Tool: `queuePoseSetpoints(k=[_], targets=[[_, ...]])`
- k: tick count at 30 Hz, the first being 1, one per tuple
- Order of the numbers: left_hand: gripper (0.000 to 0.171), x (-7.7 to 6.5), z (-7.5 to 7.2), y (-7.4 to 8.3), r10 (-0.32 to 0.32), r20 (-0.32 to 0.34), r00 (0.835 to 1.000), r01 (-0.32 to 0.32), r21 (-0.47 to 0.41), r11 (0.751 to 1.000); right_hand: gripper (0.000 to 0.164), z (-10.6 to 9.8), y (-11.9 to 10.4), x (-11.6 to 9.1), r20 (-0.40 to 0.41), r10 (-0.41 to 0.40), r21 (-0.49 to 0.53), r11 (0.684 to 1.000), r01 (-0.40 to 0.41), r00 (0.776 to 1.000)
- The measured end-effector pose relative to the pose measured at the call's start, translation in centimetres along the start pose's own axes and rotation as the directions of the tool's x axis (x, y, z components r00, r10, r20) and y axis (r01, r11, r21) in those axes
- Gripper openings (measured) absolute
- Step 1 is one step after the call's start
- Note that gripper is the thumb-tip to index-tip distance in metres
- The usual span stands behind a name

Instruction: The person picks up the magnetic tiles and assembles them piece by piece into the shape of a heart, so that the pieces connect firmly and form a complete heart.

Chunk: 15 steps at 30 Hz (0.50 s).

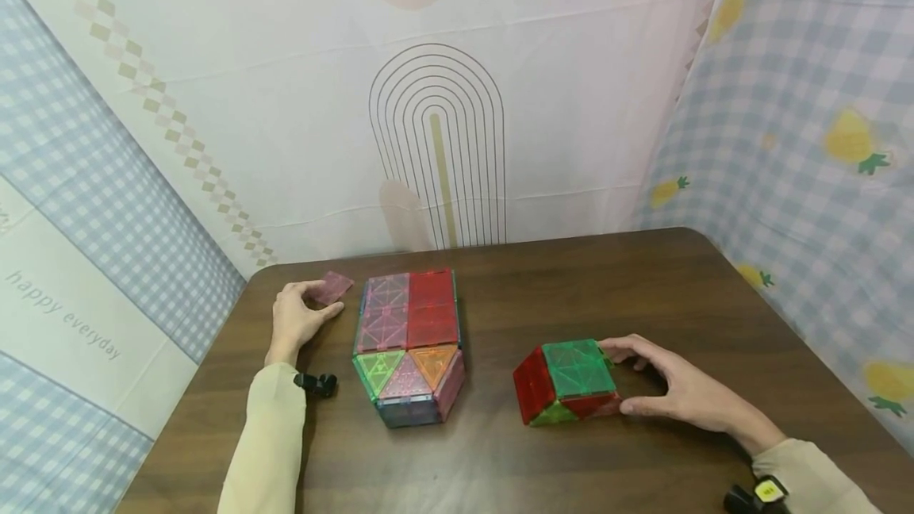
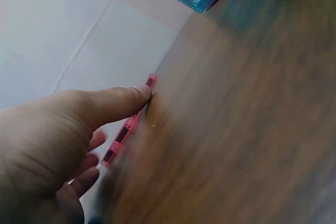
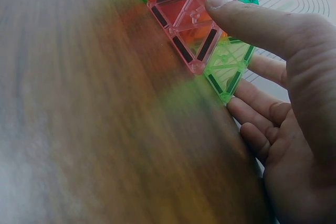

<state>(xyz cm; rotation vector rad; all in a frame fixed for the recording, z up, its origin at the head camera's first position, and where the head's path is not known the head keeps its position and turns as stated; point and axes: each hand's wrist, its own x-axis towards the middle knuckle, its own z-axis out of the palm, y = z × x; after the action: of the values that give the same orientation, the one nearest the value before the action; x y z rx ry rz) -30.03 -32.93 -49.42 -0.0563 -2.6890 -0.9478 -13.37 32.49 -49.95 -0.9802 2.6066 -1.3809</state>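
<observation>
At the table's back left, my left hand [image 1: 296, 320] pinches a translucent pink magnetic tile [image 1: 336, 289] between thumb and fingers. In the left wrist view the thumb lies across this tile's edge [image 2: 122, 135], with the other fingers curled beyond it. My right hand [image 1: 671, 387] grips the right side of a small magnetic-tile block [image 1: 580, 367] with a green top and red slanted side. In the right wrist view, my thumb presses a pink triangle tile [image 3: 190, 22], and the fingers lie behind a lime-green triangle tile [image 3: 227, 69].
A larger magnetic-tile structure [image 1: 385, 324] stands between the hands, with pink and red squares on top and triangles sloping at its front. The brown wooden table [image 1: 493, 466] meets a patterned cloth [image 1: 571, 101] at the back. Checked cloth hangs at both sides.
</observation>
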Motion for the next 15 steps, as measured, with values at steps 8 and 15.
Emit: queuePoseSetpoints(k=[8,15], targets=[[0.091,0.11,0.06,-0.50,-0.055,0.004,0.998,0.055,0.020,0.998,0.078,0.01,0.00,0.06,0.000,0.004,-0.004,1.000,-0.004,1.000],[0.086,0.39,-0.38,-0.69,-0.085,-0.082,0.993,0.077,-0.091,0.993,0.078,0.06,-0.11,0.04,-0.005,0.007,-0.015,1.000,-0.007,1.000]])
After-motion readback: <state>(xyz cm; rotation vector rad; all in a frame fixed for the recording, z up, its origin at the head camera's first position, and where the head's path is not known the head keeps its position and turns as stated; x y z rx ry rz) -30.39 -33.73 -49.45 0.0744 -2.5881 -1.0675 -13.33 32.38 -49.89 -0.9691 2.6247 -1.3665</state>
